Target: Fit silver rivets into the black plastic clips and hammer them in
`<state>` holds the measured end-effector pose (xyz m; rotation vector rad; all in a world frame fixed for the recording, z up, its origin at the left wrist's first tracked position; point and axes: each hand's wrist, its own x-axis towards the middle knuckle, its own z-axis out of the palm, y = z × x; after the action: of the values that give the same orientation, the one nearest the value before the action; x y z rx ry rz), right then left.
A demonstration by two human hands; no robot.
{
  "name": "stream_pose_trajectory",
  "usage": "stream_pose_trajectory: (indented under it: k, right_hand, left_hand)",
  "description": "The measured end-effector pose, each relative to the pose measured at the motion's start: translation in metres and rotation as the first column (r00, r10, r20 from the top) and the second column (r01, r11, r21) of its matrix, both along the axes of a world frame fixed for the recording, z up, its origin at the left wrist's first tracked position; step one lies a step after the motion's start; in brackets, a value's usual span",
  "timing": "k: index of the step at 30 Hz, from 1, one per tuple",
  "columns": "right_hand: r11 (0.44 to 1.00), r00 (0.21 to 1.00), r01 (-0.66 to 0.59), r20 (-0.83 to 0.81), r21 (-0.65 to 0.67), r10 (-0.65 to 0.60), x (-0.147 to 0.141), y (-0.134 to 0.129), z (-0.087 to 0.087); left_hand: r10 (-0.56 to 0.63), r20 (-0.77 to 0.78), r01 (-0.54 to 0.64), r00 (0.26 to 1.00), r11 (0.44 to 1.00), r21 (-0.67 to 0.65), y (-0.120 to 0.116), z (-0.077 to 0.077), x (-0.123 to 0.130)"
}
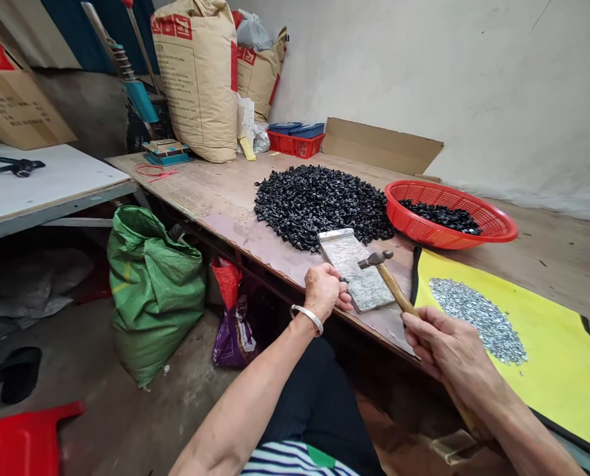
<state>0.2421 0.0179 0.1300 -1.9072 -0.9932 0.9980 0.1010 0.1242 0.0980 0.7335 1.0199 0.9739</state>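
Observation:
My left hand [324,291] rests at the near edge of a scuffed metal plate [357,272], its fingertips pinching a small black piece [344,280] against the plate's side. My right hand [448,350] grips the wooden handle of a small claw-style hammer [391,281], whose steel head [374,259] hangs just above the plate without touching it. Beyond the plate lies a large heap of small black plastic parts [322,205]. To the right, a mound of tiny silver metal pieces [478,319] sits on a yellow mat [562,357].
A red plastic basket [448,215] holding black parts stands on the wooden workbench [185,185]. Large paper sacks [195,82] lean against the wall behind. A green sack [150,291] and a purple bag [232,340] stand on the floor below the bench's front edge.

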Motion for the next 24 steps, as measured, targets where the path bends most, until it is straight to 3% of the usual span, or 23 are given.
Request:
stream_pose_trajectory:
  k: [3, 5, 9, 12, 15, 17, 21, 24]
  right_hand:
    - [0.987, 0.916, -0.053, 0.401, 0.153, -0.013, -0.006, -0.002, -0.005]
    - [0.964, 0.803, -0.147, 0.596, 0.22, -0.014, -0.009, -0.003, -0.012]
    - [0.937, 0.525, -0.287, 0.851, 0.201, -0.021, -0.014, -0.008, -0.022]
    - [0.893, 0.375, -0.365, 0.92, 0.262, -0.117, -0.019, -0.012, -0.015]
    - [0.836, 0.338, -0.387, 0.904, 0.388, -0.263, -0.026, -0.014, -0.008]
    - [0.852, 0.284, -0.371, 0.919, 0.368, -0.274, -0.03, -0.014, -0.01]
    - [0.934, 0.107, -0.34, 0.991, 0.112, -0.079, -0.029, -0.014, -0.02]
    - [0.923, 0.108, -0.354, 0.987, 0.152, -0.121, -0.023, -0.017, -0.012]
  left_hand:
    - [0.027, -0.033, -0.028, 0.999, 0.999, -0.019, 0.002, 0.0, 0.003]
    - [0.042, -0.04, -0.043, 0.998, 0.999, -0.021, 0.001, 0.0, 0.003]
    - [0.062, -0.034, -0.062, 0.997, 0.998, -0.013, 0.001, -0.001, 0.003]
    - [0.06, -0.037, -0.061, 0.998, 0.998, -0.017, 0.002, -0.003, 0.003]
    - [0.055, -0.05, -0.057, 0.997, 0.998, -0.023, 0.003, -0.004, 0.004]
    - [0.056, -0.063, -0.058, 0.996, 0.998, -0.021, 0.003, -0.004, 0.005]
    - [0.066, -0.086, -0.068, 0.994, 0.998, -0.016, 0.003, -0.002, 0.005]
    - [0.054, -0.087, -0.056, 0.995, 0.998, -0.022, 0.002, 0.0, 0.004]
